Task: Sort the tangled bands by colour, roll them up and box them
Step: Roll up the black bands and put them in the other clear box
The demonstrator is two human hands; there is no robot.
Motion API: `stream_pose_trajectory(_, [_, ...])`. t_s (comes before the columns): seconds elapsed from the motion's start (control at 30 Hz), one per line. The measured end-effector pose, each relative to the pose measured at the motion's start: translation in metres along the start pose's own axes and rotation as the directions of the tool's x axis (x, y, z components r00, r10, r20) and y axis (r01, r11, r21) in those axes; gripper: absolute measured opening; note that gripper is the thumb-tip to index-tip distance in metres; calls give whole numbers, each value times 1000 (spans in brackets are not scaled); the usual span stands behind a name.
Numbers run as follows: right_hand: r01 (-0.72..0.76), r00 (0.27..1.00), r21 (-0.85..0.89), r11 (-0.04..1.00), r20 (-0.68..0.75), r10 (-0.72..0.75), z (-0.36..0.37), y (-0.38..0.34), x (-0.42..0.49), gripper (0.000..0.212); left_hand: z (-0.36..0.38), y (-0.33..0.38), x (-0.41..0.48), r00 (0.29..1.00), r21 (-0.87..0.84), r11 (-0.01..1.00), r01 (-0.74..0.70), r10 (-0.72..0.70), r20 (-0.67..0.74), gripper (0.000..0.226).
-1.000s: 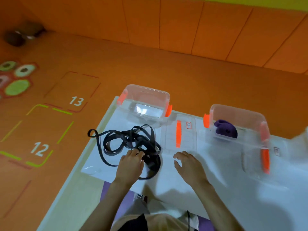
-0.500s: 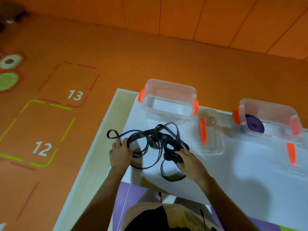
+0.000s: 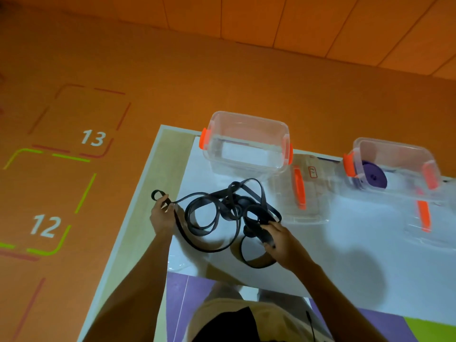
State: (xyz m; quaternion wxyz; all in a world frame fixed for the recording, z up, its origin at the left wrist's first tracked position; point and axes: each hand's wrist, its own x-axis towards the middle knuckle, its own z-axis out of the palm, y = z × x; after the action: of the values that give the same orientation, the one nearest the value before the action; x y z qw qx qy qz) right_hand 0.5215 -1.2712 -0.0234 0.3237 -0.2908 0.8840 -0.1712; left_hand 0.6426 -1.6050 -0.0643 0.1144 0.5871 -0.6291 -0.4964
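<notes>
An orange floor (image 3: pixel 172 82) with numbered squares surrounds a white table (image 3: pixel 370 255). At the table's far edge stand two clear boxes with orange clips. The left box (image 3: pixel 237 169) holds nothing, while the right box (image 3: pixel 397 150) holds a rolled purple band (image 3: pixel 375 175). Each box's lid lies flat just in front of it, the left lid (image 3: pixel 299 193) beside the tangle and the right lid (image 3: pixel 423 218) well apart from it. The tangled black band (image 3: pixel 212 208) sprawls on the table's near left part. The right hand (image 3: pixel 281 239) grips strands at the tangle's right side with curled fingers. The left hand (image 3: pixel 161 215) pinches a looped end over the table's left edge.
</notes>
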Motion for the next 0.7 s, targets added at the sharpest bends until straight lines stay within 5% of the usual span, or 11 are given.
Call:
stream_pose_trajectory(0.2, [15, 990, 54, 998, -144, -8, -2, -12, 8, 46, 2, 30, -16, 981, -217, 965, -144, 111, -159, 17])
stream_pose_trajectory(0.3, [136, 967, 174, 975, -236, -93, -12, -31, 17, 33, 3, 58, -35, 940, -244, 910, -334, 303, -156, 14])
stream_pose_trajectory(0.43, [272, 926, 340, 900, -347, -149, -35, -69, 30, 38, 3, 97, -71, 874, -310, 831, -463, 486, -4, 33])
stream_pose_trajectory(0.6, [281, 957, 532, 799, -221, -189, -62, -115, 36, 87, 2, 139, -119, 828, -452, 799, -397, 524, 199, 47])
stream_pose_trajectory(0.7, [355, 934, 597, 719, -258, -247, -69, -138, 31, 72, 1, 164, -137, 801, -511, 774, -375, 548, 242, 44])
